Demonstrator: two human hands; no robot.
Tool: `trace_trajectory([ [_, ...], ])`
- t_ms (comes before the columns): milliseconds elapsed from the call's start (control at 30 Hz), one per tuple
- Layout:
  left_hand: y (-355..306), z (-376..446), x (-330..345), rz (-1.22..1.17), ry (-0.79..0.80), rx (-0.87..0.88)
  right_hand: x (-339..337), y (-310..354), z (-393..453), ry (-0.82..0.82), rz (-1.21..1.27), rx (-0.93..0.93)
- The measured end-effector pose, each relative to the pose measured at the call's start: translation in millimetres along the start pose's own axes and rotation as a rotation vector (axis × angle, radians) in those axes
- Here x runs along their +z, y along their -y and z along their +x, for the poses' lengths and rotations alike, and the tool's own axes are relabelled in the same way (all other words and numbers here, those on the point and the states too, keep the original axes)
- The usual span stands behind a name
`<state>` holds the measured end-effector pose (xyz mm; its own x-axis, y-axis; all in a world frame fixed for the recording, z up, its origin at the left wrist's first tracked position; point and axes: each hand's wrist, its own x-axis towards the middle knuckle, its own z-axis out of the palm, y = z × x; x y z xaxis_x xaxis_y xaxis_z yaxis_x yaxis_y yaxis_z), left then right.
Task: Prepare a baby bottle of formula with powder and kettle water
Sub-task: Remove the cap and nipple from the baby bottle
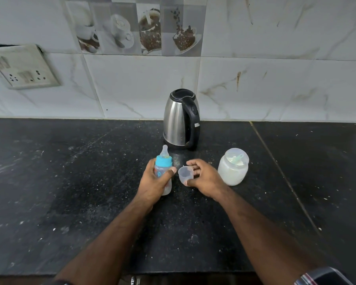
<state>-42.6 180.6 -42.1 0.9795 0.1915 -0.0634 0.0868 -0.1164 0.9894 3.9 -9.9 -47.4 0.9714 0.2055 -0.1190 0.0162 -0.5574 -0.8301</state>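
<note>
**Bottle in one hand, cap in the other**

The left hand (155, 182) wraps its fingers and thumb round the baby bottle (162, 171), upright on the dark counter (70, 182), teat and blue collar above the fingers. Just right of that thumb, the right hand (201, 177) pinches the clear cap (185, 175). Beyond the right fingers stands the open powder jar (233, 170), a scoop (237, 158) inside. Farther back sits the steel kettle (181, 120).
</note>
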Motion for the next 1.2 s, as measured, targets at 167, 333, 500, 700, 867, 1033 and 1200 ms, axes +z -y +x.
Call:
trace_trajectory([
  [167, 7, -4, -1, -0.027, 0.021, -0.023, 12, -9, 0, 0.007, -0.116, -0.044],
  [333, 9, -6, -2, -0.025, 0.044, -0.065, 4, -3, 2, 0.067, -0.146, -0.026],
  [500, 5, -4, 2, 0.016, 0.064, -0.035, -14, 31, 2, -0.061, 0.195, -0.043],
  [700, -12, -5, 13, 0.016, 0.122, 0.066, -8, 65, -3, -0.057, 0.338, -0.074],
  [867, -22, -4, 10, 0.034, 0.202, 0.099, -17, 69, -4, -0.024, 0.507, -0.076],
  [1033, -28, -5, 8, -0.023, 0.292, 0.037, -34, 66, -6, 0.189, 0.671, -0.107],
  [1200, -30, -5, 12, -0.018, 0.246, 0.03, -39, 71, -4, 0.18, 0.488, -0.122],
])
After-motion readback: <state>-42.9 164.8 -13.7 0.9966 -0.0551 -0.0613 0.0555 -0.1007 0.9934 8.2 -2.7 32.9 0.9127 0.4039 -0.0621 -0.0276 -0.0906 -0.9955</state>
